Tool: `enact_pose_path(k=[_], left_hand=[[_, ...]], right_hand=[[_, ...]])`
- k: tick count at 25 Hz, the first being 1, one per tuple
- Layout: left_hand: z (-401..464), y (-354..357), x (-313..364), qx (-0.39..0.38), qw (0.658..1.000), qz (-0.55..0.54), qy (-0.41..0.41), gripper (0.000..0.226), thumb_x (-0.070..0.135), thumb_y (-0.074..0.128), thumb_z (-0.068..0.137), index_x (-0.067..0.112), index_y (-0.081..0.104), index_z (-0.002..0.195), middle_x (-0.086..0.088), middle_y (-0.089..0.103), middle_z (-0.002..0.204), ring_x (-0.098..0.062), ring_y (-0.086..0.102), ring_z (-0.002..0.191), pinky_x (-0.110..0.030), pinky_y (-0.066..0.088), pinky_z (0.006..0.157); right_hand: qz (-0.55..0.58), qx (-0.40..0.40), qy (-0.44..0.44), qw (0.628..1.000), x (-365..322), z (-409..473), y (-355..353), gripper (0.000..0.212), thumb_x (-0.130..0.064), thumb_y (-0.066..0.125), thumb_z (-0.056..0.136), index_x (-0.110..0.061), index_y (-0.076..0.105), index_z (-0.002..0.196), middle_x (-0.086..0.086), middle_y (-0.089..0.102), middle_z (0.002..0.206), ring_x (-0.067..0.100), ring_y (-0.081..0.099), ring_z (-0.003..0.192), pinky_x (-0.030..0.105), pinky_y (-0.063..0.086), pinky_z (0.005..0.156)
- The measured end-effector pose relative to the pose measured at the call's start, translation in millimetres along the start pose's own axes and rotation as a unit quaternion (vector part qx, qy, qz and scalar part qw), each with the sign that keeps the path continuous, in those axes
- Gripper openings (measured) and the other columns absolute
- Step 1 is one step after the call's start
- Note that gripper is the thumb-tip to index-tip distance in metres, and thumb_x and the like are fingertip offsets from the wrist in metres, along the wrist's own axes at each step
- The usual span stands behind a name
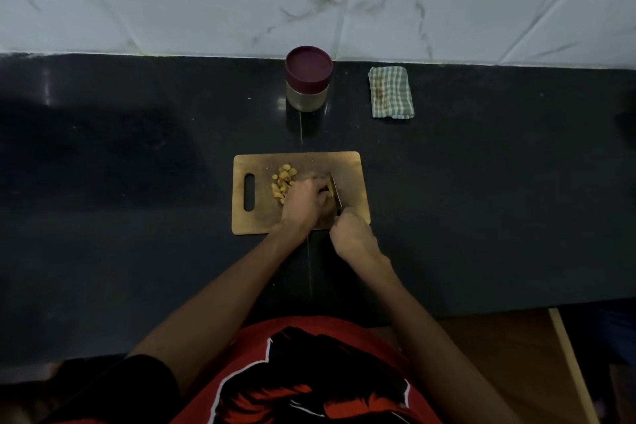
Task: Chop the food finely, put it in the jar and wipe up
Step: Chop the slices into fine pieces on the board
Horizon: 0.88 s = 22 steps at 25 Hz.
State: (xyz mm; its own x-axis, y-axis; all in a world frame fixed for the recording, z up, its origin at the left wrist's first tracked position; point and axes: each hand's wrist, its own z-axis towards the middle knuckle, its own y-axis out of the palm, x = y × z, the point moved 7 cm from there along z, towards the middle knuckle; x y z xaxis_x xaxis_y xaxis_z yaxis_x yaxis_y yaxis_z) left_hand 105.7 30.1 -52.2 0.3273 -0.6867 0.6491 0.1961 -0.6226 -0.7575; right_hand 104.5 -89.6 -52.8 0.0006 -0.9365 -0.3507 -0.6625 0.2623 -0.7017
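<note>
On the cutting board (299,193), the left hand (306,201) curls over small, light, likely brittle yellow food pieces (284,181) beside the blade while the right hand (354,237) clamps the knife (336,191) by its handle, the safe hold.

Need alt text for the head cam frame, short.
A person chops yellow food pieces on a wooden cutting board, left hand steadying a piece, right hand gripping a knife. Behind on the dark counter stand a lidded jar and a folded checked cloth.
</note>
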Motion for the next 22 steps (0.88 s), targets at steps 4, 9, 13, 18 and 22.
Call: enact_pose_path(k=[4,9,13,18,22], left_hand=[[-1,-1,0,0.001,1.0,-0.001,0.001,0.027,0.009,0.06,0.088,0.013,0.067,0.114,-0.007,0.062,0.11,-0.021,0.061,0.098,-0.035,0.05,0.088],[-1,0,-1,-0.018,1.0,0.005,-0.012,0.027,0.012,0.058,0.09,0.014,0.066,0.116,-0.004,0.059,0.122,-0.017,0.058,0.107,-0.032,0.048,0.095],[-1,-2,-1,-0.02,1.0,0.004,-0.013,0.024,0.014,0.058,0.091,0.014,0.067,0.113,-0.003,0.058,0.122,-0.014,0.057,0.106,-0.029,0.048,0.092],[-3,-4,0,-0.017,1.0,-0.007,-0.007,0.025,0.013,0.058,0.091,0.014,0.065,0.115,-0.002,0.057,0.124,-0.014,0.057,0.107,-0.025,0.047,0.092],[-3,-4,1,-0.007,1.0,-0.013,-0.01,0.027,0.013,0.058,0.091,0.014,0.064,0.117,-0.002,0.057,0.125,-0.013,0.056,0.109,-0.025,0.044,0.094]], right_hand=[[-0.029,0.024,-0.021,0.999,-3,-9,10,0.022,-0.01,0.039,0.099,-0.005,0.041,0.121,0.019,0.059,0.121,0.034,0.059,0.109,0.042,0.044,0.08],[-0.028,0.018,-0.011,0.999,-4,-11,8,0.024,-0.011,0.04,0.099,-0.005,0.043,0.122,0.017,0.059,0.121,0.033,0.059,0.108,0.041,0.044,0.08],[-0.04,0.017,-0.019,0.999,9,-15,13,0.025,-0.019,0.036,0.103,-0.008,0.045,0.123,0.017,0.061,0.117,0.032,0.061,0.104,0.043,0.049,0.082],[-0.032,0.047,-0.039,0.998,14,-15,14,0.025,-0.024,0.034,0.105,-0.009,0.047,0.12,0.013,0.064,0.109,0.027,0.063,0.098,0.04,0.05,0.078],[-0.024,0.052,-0.042,0.997,14,-12,10,0.025,-0.024,0.037,0.105,-0.009,0.048,0.121,0.012,0.063,0.108,0.023,0.061,0.092,0.035,0.045,0.071]])
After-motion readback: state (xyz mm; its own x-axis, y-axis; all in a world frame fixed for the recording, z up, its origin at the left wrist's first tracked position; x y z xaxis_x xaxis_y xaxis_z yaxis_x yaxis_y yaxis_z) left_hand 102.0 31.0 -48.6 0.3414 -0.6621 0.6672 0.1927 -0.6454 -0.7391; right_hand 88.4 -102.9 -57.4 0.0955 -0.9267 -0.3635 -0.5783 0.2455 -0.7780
